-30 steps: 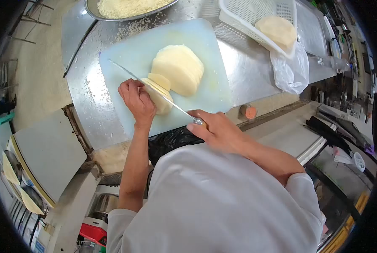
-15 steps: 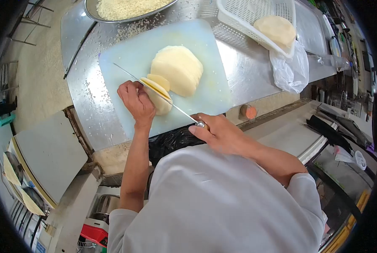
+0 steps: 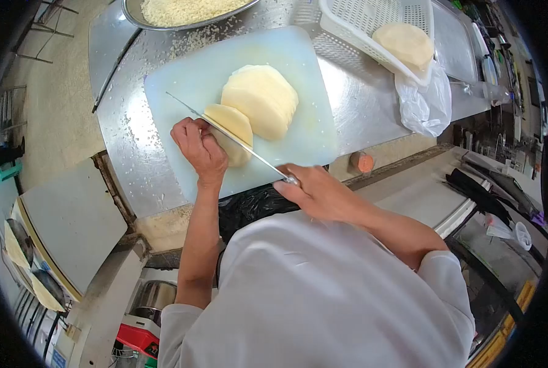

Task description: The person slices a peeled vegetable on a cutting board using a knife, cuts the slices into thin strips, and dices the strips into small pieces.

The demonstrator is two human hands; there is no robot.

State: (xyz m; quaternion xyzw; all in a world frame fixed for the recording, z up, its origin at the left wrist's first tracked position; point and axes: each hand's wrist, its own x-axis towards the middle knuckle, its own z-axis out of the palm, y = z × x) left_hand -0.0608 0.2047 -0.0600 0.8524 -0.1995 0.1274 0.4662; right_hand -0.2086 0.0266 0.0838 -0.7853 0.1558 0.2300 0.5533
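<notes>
A knife (image 3: 249,149) is in my right hand (image 3: 314,190), its handle mostly hidden by the closed fingers. The long blade runs up and left across a pale, peeled vegetable piece (image 3: 239,153). Curled fingers of my left hand (image 3: 199,147) press on the left side of that piece, beside the blade. A thin cut slice (image 3: 231,118) leans on the blade's other side. Touching it at the upper right is a larger stack of pale slices (image 3: 261,101). All of this lies on a translucent cutting board (image 3: 298,67).
A metal bowl (image 3: 194,27) of chopped pale bits stands at the top, with crumbs scattered on the steel table (image 3: 123,129). At the upper right, a white basket (image 3: 341,27) holds a round peeled piece (image 3: 406,44) beside a plastic bag (image 3: 424,107). An orange-topped jar (image 3: 363,162) stands near the table edge.
The thin slice beside the blade now lies wider and flatter, covering the smaller slices seen there before. The knife has shifted slightly; my left hand stays on the piece.
</notes>
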